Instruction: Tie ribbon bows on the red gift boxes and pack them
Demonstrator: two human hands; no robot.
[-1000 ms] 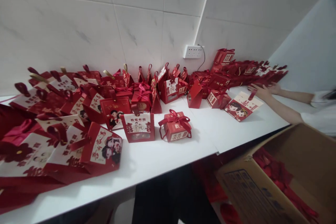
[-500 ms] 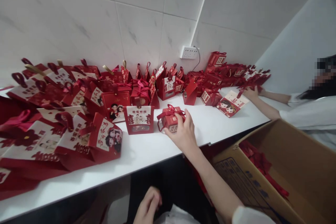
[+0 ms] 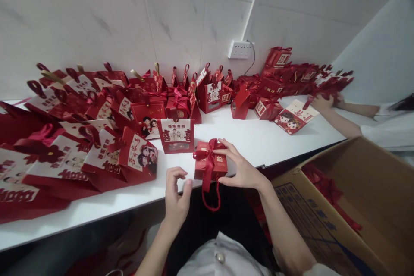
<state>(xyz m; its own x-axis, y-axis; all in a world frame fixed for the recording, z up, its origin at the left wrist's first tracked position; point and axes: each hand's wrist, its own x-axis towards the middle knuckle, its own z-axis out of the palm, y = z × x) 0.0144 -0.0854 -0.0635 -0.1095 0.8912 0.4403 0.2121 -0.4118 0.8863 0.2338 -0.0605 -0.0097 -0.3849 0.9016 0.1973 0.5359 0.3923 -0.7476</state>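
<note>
A small red gift box (image 3: 211, 164) with a tied red ribbon bow lies near the front edge of the white counter (image 3: 249, 148). Its twisted cord handle hangs over the edge. My right hand (image 3: 241, 164) has it by the right side, fingers at the back corner and thumb at the front. Just left of the box, my left hand (image 3: 177, 194) is raised with fingers curled but apart from the thumb, holding nothing. Behind the box stands a red and white gift bag (image 3: 177, 136) with a small clear window.
Rows of red gift bags (image 3: 67, 159) crowd the counter's left. More red boxes (image 3: 287, 79) are stacked along the wall below a power strip (image 3: 241, 49). At right, a co-worker's hands (image 3: 325, 103) touch red boxes. A cardboard carton (image 3: 323, 224) stands at front right, red ribbon-like pieces inside.
My right hand has brought the gift box toward the counter's front edge and turned it. My left hand has risen from below the counter to beside the box.
</note>
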